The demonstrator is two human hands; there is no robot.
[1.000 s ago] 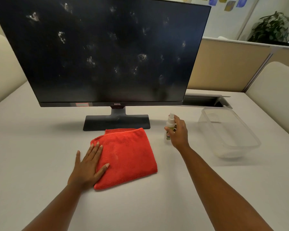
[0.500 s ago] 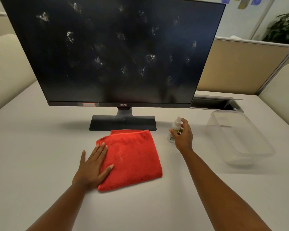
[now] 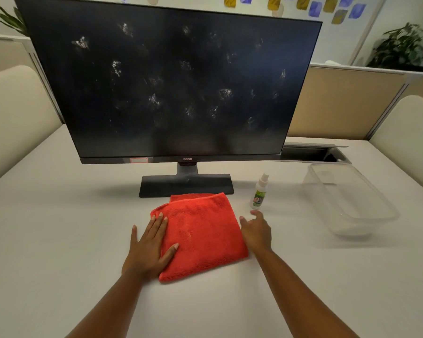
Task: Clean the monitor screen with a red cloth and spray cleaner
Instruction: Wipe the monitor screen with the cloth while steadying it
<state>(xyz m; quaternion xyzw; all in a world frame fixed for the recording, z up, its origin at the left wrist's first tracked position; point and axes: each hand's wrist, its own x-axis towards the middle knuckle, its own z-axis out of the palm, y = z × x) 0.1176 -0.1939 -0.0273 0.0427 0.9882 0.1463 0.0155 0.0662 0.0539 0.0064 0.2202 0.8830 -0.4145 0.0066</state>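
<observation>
1. On the pale worktop (image 3: 59,240), in the head view, the red cloth (image 3: 200,235) lies folded into a soft, nubbly square just in front of the monitor stand (image 3: 186,184), within easy reach for wiping.
2. The left hand (image 3: 148,250) lies flat and spread, its fingers resting on the cloth's left edge, probably to pin it in place.
3. The right hand (image 3: 255,231) is spread and empty at the cloth's right edge, holding nothing; it looks placed to gather the fabric.
4. The spray bottle (image 3: 258,192), a small white plastic cylinder with a green label, stands upright and untouched just beyond the right hand.
5. The monitor screen (image 3: 176,89) is glossy black and dotted with whitish smudges, so cleaning has evidently not begun.
6. A clear, rounded plastic tub (image 3: 366,217) sits apart to the right.
</observation>
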